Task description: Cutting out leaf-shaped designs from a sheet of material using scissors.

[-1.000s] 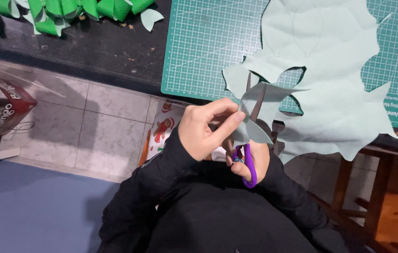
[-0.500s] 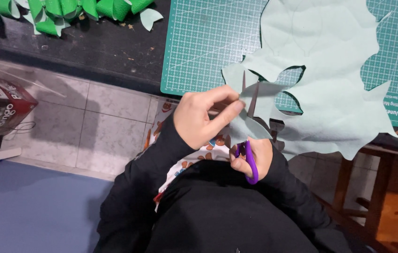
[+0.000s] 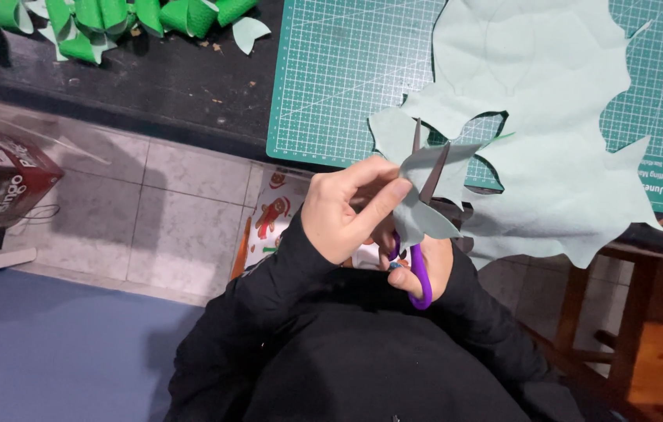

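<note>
Left hand (image 3: 345,209), near frame centre, pinches a flap of the pale green paper sheet (image 3: 538,148) between thumb and forefinger, fingers curled shut around the paper's edge. Right hand (image 3: 425,266), just at 4 o'clock of the left, wraps closed through the purple handles of the scissors (image 3: 417,234); mostly hidden behind paper and handle. Scissor blades point toward 12 o'clock, parted in a narrow V, with the pinched flap lying between and across them. Both wrists covered by black sleeves (image 3: 285,312) running down toward 6 o'clock.

Sheet spreads from the hands toward 1 and 2 o'clock, ragged with curved cut-outs along its edges, draped partly over the green cutting mat (image 3: 347,86) and partly hanging past the tabletop's near edge. Mat marked with a white grid, lying flat on the dark tabletop (image 3: 175,86), filling the upper middle and right.

At 11 o'clock, along the top edge, a cluster of bright green curled paper pieces (image 3: 97,19) on the tabletop, with one pale leaf-shaped cut-out (image 3: 249,31) just beside them toward 3 o'clock.

Below the tabletop, pale floor tiles (image 3: 160,203). At 9 o'clock, a dark red box (image 3: 0,187) on the floor. Directly under the left wrist, a printed sheet with gingerbread figures (image 3: 273,219). A blue surface (image 3: 50,344) at 7 o'clock.
</note>
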